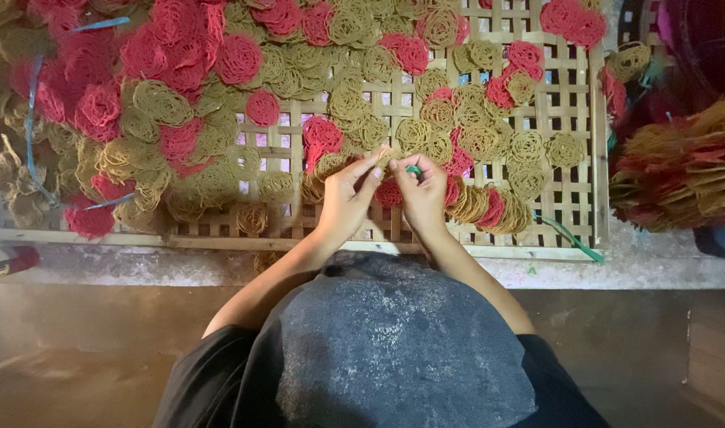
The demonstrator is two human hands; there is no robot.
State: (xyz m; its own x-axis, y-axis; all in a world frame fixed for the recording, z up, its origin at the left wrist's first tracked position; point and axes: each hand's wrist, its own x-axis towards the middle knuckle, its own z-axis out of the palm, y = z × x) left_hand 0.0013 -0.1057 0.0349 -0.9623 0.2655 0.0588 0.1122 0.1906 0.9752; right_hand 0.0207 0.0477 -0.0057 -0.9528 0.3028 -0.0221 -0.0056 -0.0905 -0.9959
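Both hands met above near edge of woven bamboo tray (580, 119). Left hand (348, 198) and right hand (420, 194) pinched together on small tan noodle coil (389, 155), fingertips touching. Green strip (413, 170) at right fingers. Coil centred between, neither hand nearer.

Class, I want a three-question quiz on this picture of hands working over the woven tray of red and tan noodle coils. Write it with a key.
1. True or false: both hands meet above the tray.
2. Which colours are the coils? A red and tan; B blue and white; C black only.
3. What small thing shows at the right hand's fingers?

Key
1. True: the left hand and the right hand touch at the fingers.
2. A: red coils and tan coils.
3. A green strip, partly hidden.
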